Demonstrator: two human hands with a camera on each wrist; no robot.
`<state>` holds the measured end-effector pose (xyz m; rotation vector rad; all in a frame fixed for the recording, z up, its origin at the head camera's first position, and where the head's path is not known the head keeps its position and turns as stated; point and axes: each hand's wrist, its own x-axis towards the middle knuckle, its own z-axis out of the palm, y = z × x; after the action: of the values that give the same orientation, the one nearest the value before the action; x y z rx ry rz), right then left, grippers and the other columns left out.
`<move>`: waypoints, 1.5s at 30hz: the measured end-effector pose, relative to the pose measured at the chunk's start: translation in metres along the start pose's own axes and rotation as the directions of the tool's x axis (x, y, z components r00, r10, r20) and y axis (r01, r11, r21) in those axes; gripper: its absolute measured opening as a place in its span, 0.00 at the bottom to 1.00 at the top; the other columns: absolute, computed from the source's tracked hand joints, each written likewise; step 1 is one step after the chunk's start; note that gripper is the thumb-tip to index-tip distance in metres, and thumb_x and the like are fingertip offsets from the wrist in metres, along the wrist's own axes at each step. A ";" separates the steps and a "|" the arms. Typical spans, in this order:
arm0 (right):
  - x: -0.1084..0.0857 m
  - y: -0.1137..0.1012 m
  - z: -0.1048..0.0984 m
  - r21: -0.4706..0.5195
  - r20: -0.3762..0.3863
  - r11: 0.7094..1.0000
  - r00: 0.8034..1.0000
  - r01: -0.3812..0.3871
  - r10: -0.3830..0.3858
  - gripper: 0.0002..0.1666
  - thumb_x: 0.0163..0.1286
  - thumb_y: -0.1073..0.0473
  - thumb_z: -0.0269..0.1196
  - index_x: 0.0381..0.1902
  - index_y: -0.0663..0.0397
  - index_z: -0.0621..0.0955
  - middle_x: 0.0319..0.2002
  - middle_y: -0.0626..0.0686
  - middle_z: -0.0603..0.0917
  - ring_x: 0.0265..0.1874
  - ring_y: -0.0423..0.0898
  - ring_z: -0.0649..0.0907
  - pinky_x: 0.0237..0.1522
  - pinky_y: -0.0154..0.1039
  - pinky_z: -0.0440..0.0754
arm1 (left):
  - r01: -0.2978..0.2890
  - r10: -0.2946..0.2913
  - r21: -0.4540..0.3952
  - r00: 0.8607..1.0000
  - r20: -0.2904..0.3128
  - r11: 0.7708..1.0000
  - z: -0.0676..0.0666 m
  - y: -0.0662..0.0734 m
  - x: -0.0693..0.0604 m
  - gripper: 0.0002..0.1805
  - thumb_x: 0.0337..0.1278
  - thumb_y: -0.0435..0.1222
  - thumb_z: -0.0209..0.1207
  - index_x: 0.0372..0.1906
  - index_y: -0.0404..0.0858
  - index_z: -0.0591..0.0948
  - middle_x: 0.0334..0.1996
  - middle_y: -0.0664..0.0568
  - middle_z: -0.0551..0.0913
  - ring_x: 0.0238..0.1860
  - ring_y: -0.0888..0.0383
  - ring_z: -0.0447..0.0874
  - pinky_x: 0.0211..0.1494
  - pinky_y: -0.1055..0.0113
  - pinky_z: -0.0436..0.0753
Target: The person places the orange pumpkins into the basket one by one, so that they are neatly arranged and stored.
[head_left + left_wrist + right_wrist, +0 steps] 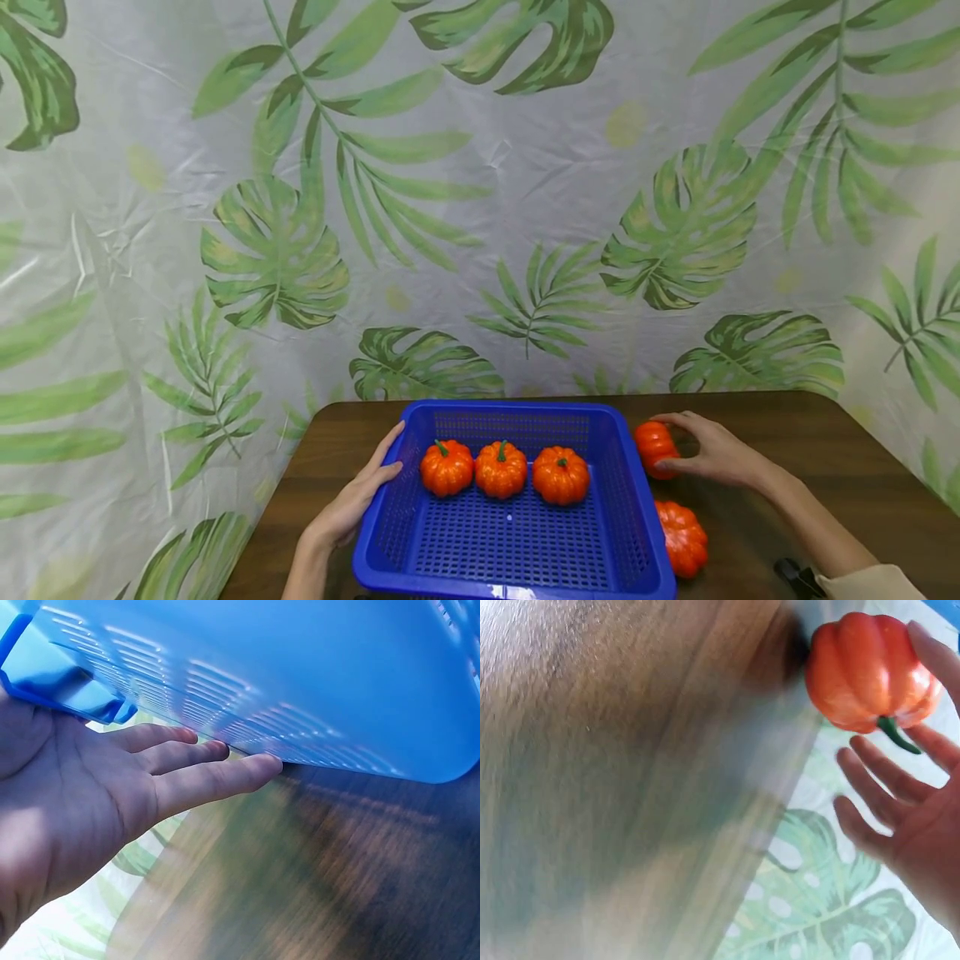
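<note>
A blue plastic basket [510,583] with lattice walls stands on the table, and three small orange pumpkins sit in a row inside: a left one [447,468], a middle one [501,470] and a right one [561,476]. My left hand [358,498] rests against the basket's left side with fingers extended. In the left wrist view those straight fingers [217,780] lie along its outer wall. Beyond the basket's right wall, my right hand [712,450] pinches another orange pumpkin [874,671] between thumb and index finger. Its green stem points toward the palm; the other fingers are spread.
One more orange pumpkin [681,540] lies on the dark wooden table [757,425], close to the basket's right wall. A small black object [797,577] is near the right forearm. Behind the table hangs a leaf-patterned sheet [540,208].
</note>
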<state>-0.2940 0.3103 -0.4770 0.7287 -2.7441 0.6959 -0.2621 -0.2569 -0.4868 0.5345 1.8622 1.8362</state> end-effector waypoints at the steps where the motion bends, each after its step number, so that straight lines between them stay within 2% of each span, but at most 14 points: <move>1: 0.000 0.000 0.001 0.020 0.002 1.000 1.000 0.004 -0.004 0.40 0.58 0.46 0.79 0.64 0.57 0.79 0.49 0.49 0.86 0.47 0.46 0.85 0.48 0.52 0.82 | 0.000 0.000 -0.002 1.000 0.002 1.000 0.000 0.000 0.000 0.35 0.86 0.47 0.36 0.83 0.65 0.34 0.84 0.37 0.37 0.68 0.36 0.74 0.61 0.51 0.83; 5: 0.001 0.002 0.007 0.122 0.028 0.992 0.999 -0.024 0.021 0.38 0.64 0.49 0.75 0.67 0.59 0.77 0.51 0.51 0.87 0.49 0.42 0.84 0.49 0.46 0.85 | 0.003 -0.003 -0.008 1.000 0.006 1.000 0.000 0.001 -0.001 0.35 0.86 0.46 0.36 0.83 0.65 0.34 0.84 0.38 0.37 0.68 0.36 0.74 0.60 0.50 0.83; 10: 0.000 0.002 0.007 0.184 0.065 0.980 0.996 -0.076 0.065 0.39 0.66 0.48 0.73 0.70 0.57 0.75 0.54 0.54 0.85 0.49 0.45 0.84 0.49 0.45 0.86 | 0.006 -0.006 -0.005 1.000 0.001 1.000 0.001 0.002 -0.002 0.34 0.86 0.46 0.35 0.83 0.65 0.34 0.84 0.38 0.36 0.67 0.36 0.75 0.60 0.50 0.83; 14: 0.000 0.003 0.002 0.121 0.045 0.991 0.997 -0.060 0.055 0.41 0.62 0.47 0.76 0.68 0.57 0.77 0.50 0.54 0.83 0.45 0.45 0.83 0.43 0.42 0.85 | 0.005 -0.005 -0.006 1.000 0.000 1.000 0.001 0.002 -0.002 0.34 0.86 0.46 0.35 0.83 0.65 0.34 0.84 0.38 0.36 0.67 0.36 0.75 0.61 0.50 0.83; 16: -0.001 0.004 -0.001 0.052 0.040 0.997 0.998 -0.054 0.052 0.42 0.59 0.45 0.78 0.67 0.55 0.78 0.49 0.53 0.82 0.43 0.44 0.82 0.41 0.42 0.83 | 0.004 -0.004 -0.004 1.000 0.002 1.000 0.001 0.002 -0.001 0.35 0.86 0.46 0.35 0.83 0.65 0.33 0.84 0.38 0.36 0.67 0.36 0.74 0.61 0.50 0.83; 20: -0.002 0.007 -0.005 -0.054 0.050 0.998 0.998 -0.033 0.035 0.47 0.51 0.41 0.81 0.64 0.57 0.79 0.49 0.55 0.83 0.45 0.51 0.83 0.43 0.51 0.82 | -0.001 0.001 0.004 1.000 0.001 1.000 0.001 0.002 -0.001 0.35 0.86 0.46 0.35 0.83 0.64 0.33 0.84 0.38 0.36 0.68 0.36 0.73 0.61 0.50 0.83; 23: -0.004 0.009 -0.006 -0.071 0.050 0.997 0.998 -0.025 0.029 0.49 0.48 0.41 0.83 0.63 0.60 0.80 0.51 0.57 0.84 0.49 0.58 0.84 0.47 0.57 0.82 | -0.003 0.003 0.004 1.000 0.003 1.000 0.001 0.001 0.000 0.35 0.86 0.46 0.35 0.83 0.64 0.33 0.84 0.38 0.36 0.68 0.36 0.73 0.61 0.50 0.83; 25: -0.005 0.010 -0.004 -0.058 0.040 0.998 0.999 -0.026 0.028 0.49 0.47 0.42 0.83 0.62 0.61 0.81 0.51 0.58 0.84 0.50 0.59 0.84 0.48 0.55 0.83 | -0.003 0.003 0.004 1.000 0.005 1.000 0.001 0.001 0.000 0.35 0.86 0.46 0.35 0.83 0.64 0.33 0.84 0.37 0.36 0.68 0.36 0.73 0.61 0.50 0.83; 29: -0.008 0.013 -0.002 -0.033 0.026 0.999 1.000 -0.016 0.017 0.45 0.47 0.44 0.84 0.60 0.58 0.82 0.52 0.58 0.83 0.50 0.55 0.83 0.45 0.45 0.82 | -0.002 0.002 -0.002 1.000 0.008 1.000 0.001 0.001 0.000 0.35 0.87 0.46 0.35 0.83 0.64 0.33 0.84 0.37 0.37 0.68 0.36 0.74 0.60 0.51 0.83; 35: -0.013 0.018 0.002 0.053 0.026 0.999 1.000 0.003 -0.004 0.44 0.50 0.48 0.83 0.64 0.54 0.80 0.54 0.58 0.83 0.50 0.42 0.80 0.43 0.36 0.80 | 0.000 0.000 -0.003 1.000 0.005 1.000 0.000 0.001 0.000 0.35 0.86 0.47 0.36 0.83 0.65 0.33 0.84 0.36 0.38 0.68 0.36 0.74 0.60 0.51 0.83; 40: -0.021 0.021 -0.001 0.122 0.021 0.992 1.000 -0.003 0.000 0.47 0.55 0.51 0.81 0.69 0.58 0.76 0.59 0.62 0.81 0.51 0.32 0.79 0.45 0.37 0.82 | -0.008 0.008 0.015 1.000 0.003 1.000 0.002 0.001 0.001 0.35 0.86 0.47 0.36 0.83 0.64 0.33 0.84 0.37 0.36 0.69 0.35 0.73 0.61 0.52 0.83; 45: -0.029 0.022 -0.004 0.162 0.046 0.986 0.998 -0.038 0.031 0.48 0.60 0.53 0.78 0.73 0.61 0.71 0.65 0.68 0.77 0.55 0.30 0.78 0.48 0.40 0.84 | -0.014 0.014 0.014 1.000 0.004 1.000 0.002 0.001 0.001 0.35 0.86 0.46 0.36 0.84 0.62 0.33 0.84 0.36 0.36 0.68 0.35 0.73 0.60 0.52 0.83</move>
<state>-0.2804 0.3410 -0.4911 0.7384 -2.7688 0.9317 -0.2615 -0.2551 -0.4859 0.5561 1.8746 1.8314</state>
